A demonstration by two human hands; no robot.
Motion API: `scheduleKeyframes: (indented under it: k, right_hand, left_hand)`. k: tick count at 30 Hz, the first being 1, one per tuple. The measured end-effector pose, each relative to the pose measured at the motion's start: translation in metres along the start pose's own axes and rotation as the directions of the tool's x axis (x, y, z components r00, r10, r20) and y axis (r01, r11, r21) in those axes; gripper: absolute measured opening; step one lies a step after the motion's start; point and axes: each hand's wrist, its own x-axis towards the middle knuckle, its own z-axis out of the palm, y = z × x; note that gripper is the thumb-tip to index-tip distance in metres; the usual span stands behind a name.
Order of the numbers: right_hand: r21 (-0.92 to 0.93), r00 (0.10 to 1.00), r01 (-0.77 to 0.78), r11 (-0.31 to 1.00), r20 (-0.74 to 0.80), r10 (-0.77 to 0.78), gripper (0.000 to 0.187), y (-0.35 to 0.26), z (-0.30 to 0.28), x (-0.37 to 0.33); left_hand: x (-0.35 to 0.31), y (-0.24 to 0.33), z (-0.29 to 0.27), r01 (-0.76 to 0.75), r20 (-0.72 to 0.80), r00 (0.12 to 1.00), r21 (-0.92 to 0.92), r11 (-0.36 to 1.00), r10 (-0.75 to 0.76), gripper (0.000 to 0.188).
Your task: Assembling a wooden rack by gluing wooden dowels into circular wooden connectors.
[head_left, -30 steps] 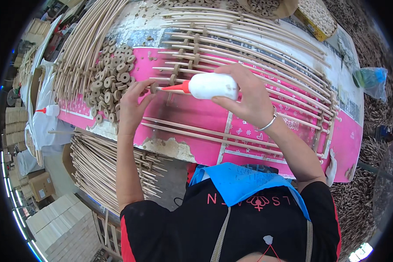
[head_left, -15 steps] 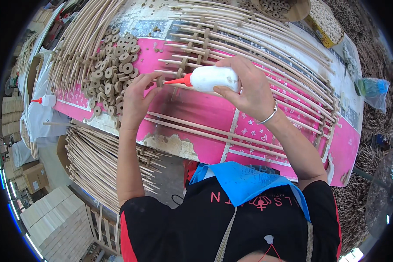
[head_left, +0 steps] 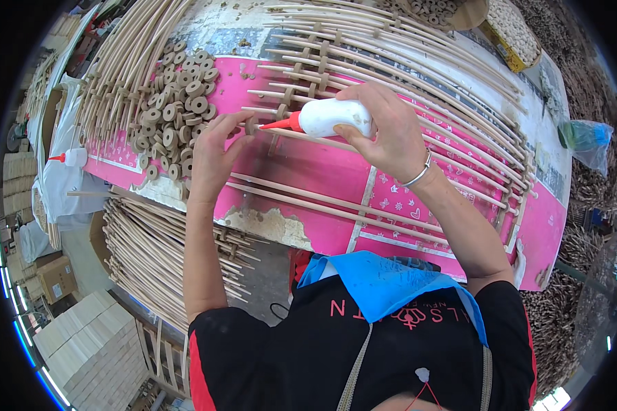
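A white glue bottle [head_left: 325,118] with a red nozzle lies tilted on its side in my right hand [head_left: 385,130], whose fingers wrap its base. The nozzle points left, its tip at a small wooden ring [head_left: 251,127]. My left hand [head_left: 219,147] pinches that ring between thumb and fingers. A thin wooden rod [head_left: 308,137] runs rightward from the ring, beneath the bottle; whether it passes through the ring I cannot tell. Beside my left hand lies a heap of wooden rings [head_left: 185,103].
Rods with rings on them [head_left: 404,75] lie in rows across the pink-covered table [head_left: 288,164]. Two bare rods [head_left: 336,207] lie near its front edge. More rods [head_left: 134,51] are bundled at far left, others [head_left: 151,253] stacked below. A second glue bottle [head_left: 77,157] lies left.
The glue bottle and my right hand have shifted very slightly left and up, with the nozzle still at the ring. My left hand stays in place.
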Motion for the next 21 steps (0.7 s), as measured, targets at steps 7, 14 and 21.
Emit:
scheduleKeyframes:
  k: [7, 14, 21]
  right_hand:
    - [0.002, 0.999, 0.027, 1.000, -0.016, -0.027, 0.042, 0.002, 0.006, -0.003]
    - [0.156, 0.989, -0.127, 0.980, -0.054, 0.137, 0.040, 0.012, -0.010, -0.023]
    - [0.355, 0.879, -0.332, 0.874, -0.220, 0.423, 0.043, 0.037, -0.070, -0.077]
  left_hand:
    - [-0.003, -0.002, 0.000, 0.017, 0.010, 1.000, -0.006, 1.000, -0.017, 0.044]
    - [-0.005, -0.008, 0.000, 0.009, -0.010, 1.000, 0.021, 1.000, -0.009, 0.045]
    - [0.005, -0.020, 0.011, 0.001, 0.068, 0.998, -0.063, 0.998, 0.003, 0.044]
